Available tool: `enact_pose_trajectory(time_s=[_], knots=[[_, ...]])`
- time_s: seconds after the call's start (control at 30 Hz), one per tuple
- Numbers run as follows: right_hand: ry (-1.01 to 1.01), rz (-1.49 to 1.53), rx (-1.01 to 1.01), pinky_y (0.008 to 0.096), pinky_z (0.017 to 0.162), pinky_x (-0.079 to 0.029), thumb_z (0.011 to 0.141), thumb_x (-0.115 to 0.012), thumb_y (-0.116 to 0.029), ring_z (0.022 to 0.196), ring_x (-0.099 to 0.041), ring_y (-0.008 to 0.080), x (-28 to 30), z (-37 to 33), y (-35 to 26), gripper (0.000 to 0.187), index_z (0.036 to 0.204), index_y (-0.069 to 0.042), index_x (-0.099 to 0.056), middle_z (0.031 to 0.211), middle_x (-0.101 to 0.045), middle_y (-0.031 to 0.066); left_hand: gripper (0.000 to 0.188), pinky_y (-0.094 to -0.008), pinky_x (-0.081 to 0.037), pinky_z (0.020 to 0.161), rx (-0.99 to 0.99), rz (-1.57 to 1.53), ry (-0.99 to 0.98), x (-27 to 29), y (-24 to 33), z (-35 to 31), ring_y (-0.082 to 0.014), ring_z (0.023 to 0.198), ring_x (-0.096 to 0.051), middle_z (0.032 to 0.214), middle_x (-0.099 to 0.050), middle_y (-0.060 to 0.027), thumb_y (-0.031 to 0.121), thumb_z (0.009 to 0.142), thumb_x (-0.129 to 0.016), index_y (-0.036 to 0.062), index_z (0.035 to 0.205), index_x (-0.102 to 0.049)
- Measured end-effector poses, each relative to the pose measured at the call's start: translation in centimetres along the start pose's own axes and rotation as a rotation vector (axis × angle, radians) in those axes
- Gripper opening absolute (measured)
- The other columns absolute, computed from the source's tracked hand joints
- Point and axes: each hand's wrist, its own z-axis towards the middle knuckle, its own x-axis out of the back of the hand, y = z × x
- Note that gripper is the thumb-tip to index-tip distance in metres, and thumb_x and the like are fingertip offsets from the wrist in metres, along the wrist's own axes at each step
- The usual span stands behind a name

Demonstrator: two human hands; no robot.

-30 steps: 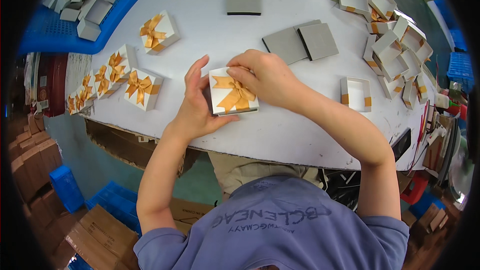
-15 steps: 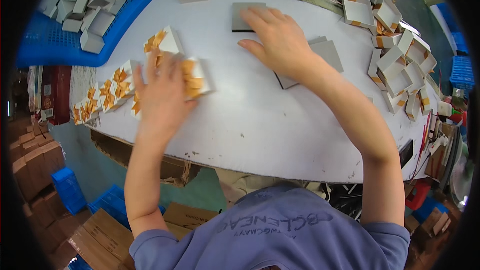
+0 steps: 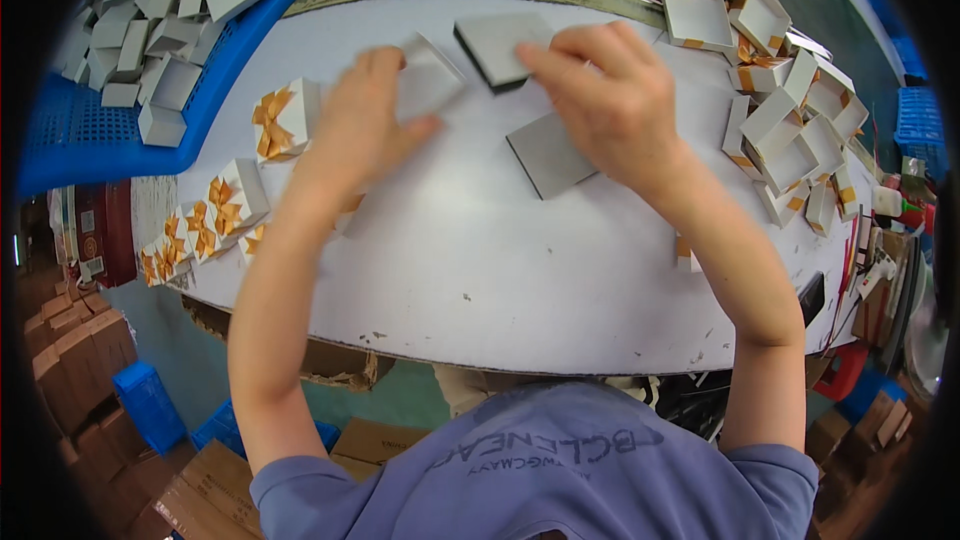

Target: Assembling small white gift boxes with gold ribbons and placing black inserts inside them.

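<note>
My left hand, somewhat blurred, grips the edge of an open white box half above the table's far side. Pinched between the fingers of my right hand is a flat square grey pad with a dark edge, tilted off the table. A second grey pad lies under and beside that hand. Left of my left hand sits a white box with a gold bow. More bow-topped boxes stand in a row toward the left edge, partly behind my left forearm.
A blue basket heaped with white box parts stands far left. On the right lies a pile of white boxes with gold ribbon bands. A small white box is partly behind my right forearm. Cartons stand below left.
My left hand left the bowed boxes and took the open white box half from the far edge. My right hand lifted the grey pad it was touching. The view shifted slightly.
</note>
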Motion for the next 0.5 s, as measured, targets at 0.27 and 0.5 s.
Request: enact_pose_trajectory(time_s=[0.27, 0.5], knots=[[-0.721, 0.583, 0.164, 0.0328, 0.070, -0.047, 0.069, -0.062, -0.011, 0.084, -0.057, 0.0205, -1.8, -0.9, -4.2, 0.008, 0.077, -0.008, -0.063, 0.085, -0.058, 0.0038, 0.099, -0.0406, -0.043, 0.088, -0.161, -0.465, 0.135, -2.8, 2.8, -7.9, -0.0352, 0.105, -0.051, 0.125, -0.048, -0.0178, 0.021, 0.060, -0.082, 0.0043, 0.139, -0.025], [-0.250, -0.549, -0.080, 0.0325, 0.082, -0.045, 0.081, -0.061, -0.024, 0.093, -0.059, 0.0221, -4.8, 2.2, 10.6, 0.020, 0.091, -0.006, -0.064, 0.105, -0.062, 0.0073, 0.056, -0.0454, -0.041, 0.089, -0.347, 0.081, 0.054, -1.4, 3.7, -8.8, -0.0377, 0.111, -0.042, 0.132, -0.046, -0.0034, 0.018, 0.067, -0.074, 0.0128, 0.119, -0.056]])
